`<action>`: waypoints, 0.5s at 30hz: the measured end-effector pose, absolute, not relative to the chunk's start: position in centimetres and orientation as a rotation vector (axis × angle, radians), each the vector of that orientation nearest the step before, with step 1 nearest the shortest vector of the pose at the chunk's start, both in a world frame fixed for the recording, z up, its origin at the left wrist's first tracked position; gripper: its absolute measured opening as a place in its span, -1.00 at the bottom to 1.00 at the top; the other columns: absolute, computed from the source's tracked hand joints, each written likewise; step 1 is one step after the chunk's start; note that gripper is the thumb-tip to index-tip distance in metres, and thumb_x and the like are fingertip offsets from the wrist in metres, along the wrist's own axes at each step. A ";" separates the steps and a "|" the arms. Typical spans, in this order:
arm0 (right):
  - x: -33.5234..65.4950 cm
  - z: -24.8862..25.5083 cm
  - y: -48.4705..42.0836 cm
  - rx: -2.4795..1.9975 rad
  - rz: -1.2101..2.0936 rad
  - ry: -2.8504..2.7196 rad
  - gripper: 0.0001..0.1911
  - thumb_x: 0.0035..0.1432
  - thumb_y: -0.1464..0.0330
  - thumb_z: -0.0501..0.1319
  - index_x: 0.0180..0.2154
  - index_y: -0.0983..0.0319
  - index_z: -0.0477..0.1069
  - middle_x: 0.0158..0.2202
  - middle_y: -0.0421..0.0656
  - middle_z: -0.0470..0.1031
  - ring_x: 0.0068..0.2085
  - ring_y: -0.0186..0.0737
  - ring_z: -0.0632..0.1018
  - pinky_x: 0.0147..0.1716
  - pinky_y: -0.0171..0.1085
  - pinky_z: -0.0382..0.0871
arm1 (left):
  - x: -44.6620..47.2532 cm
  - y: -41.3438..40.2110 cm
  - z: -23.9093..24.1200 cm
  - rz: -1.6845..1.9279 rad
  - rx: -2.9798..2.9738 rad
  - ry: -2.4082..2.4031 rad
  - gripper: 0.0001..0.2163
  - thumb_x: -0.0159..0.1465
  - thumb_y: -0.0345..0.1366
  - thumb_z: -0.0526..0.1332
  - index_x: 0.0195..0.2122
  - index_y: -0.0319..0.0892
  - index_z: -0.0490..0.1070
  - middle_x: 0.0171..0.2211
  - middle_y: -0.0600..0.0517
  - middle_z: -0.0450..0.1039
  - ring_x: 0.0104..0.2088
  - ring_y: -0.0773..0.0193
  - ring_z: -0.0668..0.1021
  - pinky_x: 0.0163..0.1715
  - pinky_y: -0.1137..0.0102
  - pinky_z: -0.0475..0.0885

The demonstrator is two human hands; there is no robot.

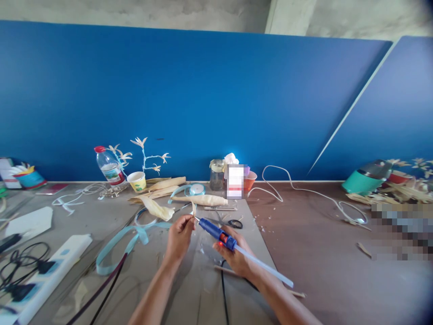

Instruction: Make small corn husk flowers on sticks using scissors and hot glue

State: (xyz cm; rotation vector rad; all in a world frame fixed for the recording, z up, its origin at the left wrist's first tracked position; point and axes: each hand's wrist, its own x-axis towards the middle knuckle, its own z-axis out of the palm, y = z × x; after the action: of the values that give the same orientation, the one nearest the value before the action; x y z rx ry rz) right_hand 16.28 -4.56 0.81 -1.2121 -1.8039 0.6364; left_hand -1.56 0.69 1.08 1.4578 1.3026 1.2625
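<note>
My right hand (237,253) is wrapped round a blue hot glue gun (211,229). A long translucent glue stick (265,266) juts out of its back end, and a red light glows near my fingers. The gun's metal tip points left and meets a small piece of dried husk (194,208), which my left hand (181,237) pinches between closed fingertips. Just behind my hands lie a larger pale husk (158,208) and a rolled husk (208,200). Dark-handled scissors (234,224) rest on the table behind the gun.
Light blue ribbon (111,253) loops over the table left of my hands. A power strip (50,275) with plugs and cables lies at the left. Toward the blue partition (203,99) stand a bottle (110,167), a paper cup (137,182) holding a husk-flower branch, and a jar (217,175).
</note>
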 end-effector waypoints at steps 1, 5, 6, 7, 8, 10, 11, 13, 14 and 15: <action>16.3 0.8 -4.6 -1.213 0.631 -1.809 -0.81 0.09 0.25 0.13 -0.43 0.22 0.22 -0.49 -0.25 0.28 -0.46 -0.32 0.30 -0.48 -0.35 0.15 | -1.6 0.7 1.1 1.263 1.460 1.300 -0.78 0.11 -0.15 0.12 -0.52 -0.20 0.35 -0.62 0.12 0.25 -0.62 0.41 0.25 -0.63 0.52 0.13; 16.3 0.5 -4.5 -1.226 0.624 -1.802 -0.80 0.09 0.24 0.13 -0.45 0.21 0.20 -0.52 -0.27 0.25 -0.48 -0.34 0.28 -0.49 -0.37 0.13 | -1.6 0.7 1.1 1.268 1.470 1.286 -0.79 0.12 -0.17 0.12 -0.52 -0.20 0.35 -0.61 0.13 0.25 -0.61 0.41 0.27 -0.62 0.52 0.14; 16.3 0.5 -4.4 -1.233 0.623 -1.799 -0.80 0.09 0.23 0.13 -0.45 0.21 0.19 -0.52 -0.27 0.25 -0.49 -0.34 0.28 -0.50 -0.37 0.13 | -1.6 0.7 1.1 1.272 1.473 1.286 -0.79 0.12 -0.17 0.12 -0.52 -0.20 0.35 -0.62 0.13 0.25 -0.61 0.41 0.27 -0.62 0.52 0.14; 16.3 0.4 -4.4 -1.241 0.619 -1.796 -0.79 0.10 0.23 0.13 -0.45 0.21 0.19 -0.52 -0.27 0.24 -0.49 -0.34 0.27 -0.50 -0.37 0.12 | -1.6 0.7 1.1 1.274 1.476 1.288 -0.79 0.12 -0.17 0.12 -0.53 -0.20 0.35 -0.62 0.13 0.26 -0.61 0.41 0.27 -0.62 0.52 0.14; 16.3 0.4 -4.4 -1.249 0.613 -1.797 -0.79 0.10 0.23 0.12 -0.46 0.21 0.18 -0.52 -0.27 0.24 -0.49 -0.34 0.27 -0.50 -0.37 0.12 | -1.6 0.7 1.0 1.274 1.479 1.293 -0.79 0.12 -0.18 0.12 -0.53 -0.20 0.35 -0.61 0.13 0.26 -0.61 0.41 0.27 -0.62 0.52 0.14; 16.3 0.4 -4.4 -1.256 0.602 -1.807 -0.78 0.10 0.23 0.12 -0.47 0.21 0.18 -0.51 -0.27 0.24 -0.48 -0.34 0.27 -0.50 -0.37 0.12 | -1.6 0.8 1.0 1.265 1.485 1.306 -0.79 0.12 -0.17 0.11 -0.52 -0.20 0.36 -0.61 0.12 0.27 -0.61 0.41 0.27 -0.62 0.52 0.14; 16.4 0.4 -4.4 -1.258 0.598 -1.808 -0.78 0.10 0.23 0.12 -0.47 0.21 0.18 -0.52 -0.27 0.24 -0.48 -0.34 0.27 -0.51 -0.37 0.11 | -1.6 0.8 1.0 1.260 1.488 1.311 -0.79 0.11 -0.17 0.11 -0.52 -0.20 0.37 -0.61 0.12 0.28 -0.61 0.40 0.27 -0.62 0.52 0.14; 16.4 0.4 -4.5 -1.263 0.594 -1.812 -0.79 0.09 0.24 0.13 -0.47 0.21 0.18 -0.52 -0.27 0.24 -0.48 -0.34 0.27 -0.51 -0.37 0.11 | -1.6 0.8 1.1 1.257 1.494 1.319 -0.77 0.11 -0.15 0.11 -0.52 -0.20 0.37 -0.61 0.11 0.29 -0.61 0.39 0.28 -0.62 0.51 0.15; 16.4 0.4 -4.5 -1.266 0.592 -1.814 -0.79 0.09 0.24 0.13 -0.47 0.21 0.18 -0.52 -0.27 0.24 -0.48 -0.34 0.27 -0.51 -0.37 0.11 | -1.6 0.8 1.1 1.259 1.495 1.323 -0.77 0.11 -0.14 0.11 -0.53 -0.19 0.37 -0.61 0.11 0.29 -0.61 0.39 0.29 -0.62 0.51 0.15; 16.4 0.4 -4.5 -1.271 0.594 -1.818 -0.79 0.09 0.24 0.13 -0.47 0.21 0.18 -0.51 -0.27 0.24 -0.48 -0.34 0.27 -0.51 -0.37 0.11 | -1.6 0.7 1.0 1.261 1.498 1.324 -0.77 0.11 -0.14 0.10 -0.53 -0.19 0.37 -0.61 0.10 0.29 -0.61 0.38 0.29 -0.62 0.51 0.15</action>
State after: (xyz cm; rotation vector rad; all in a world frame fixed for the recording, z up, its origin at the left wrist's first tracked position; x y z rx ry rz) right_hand 16.41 -4.51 0.43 -1.2706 -1.8176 0.5941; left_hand -1.64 0.75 1.04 1.4977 1.3244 1.2613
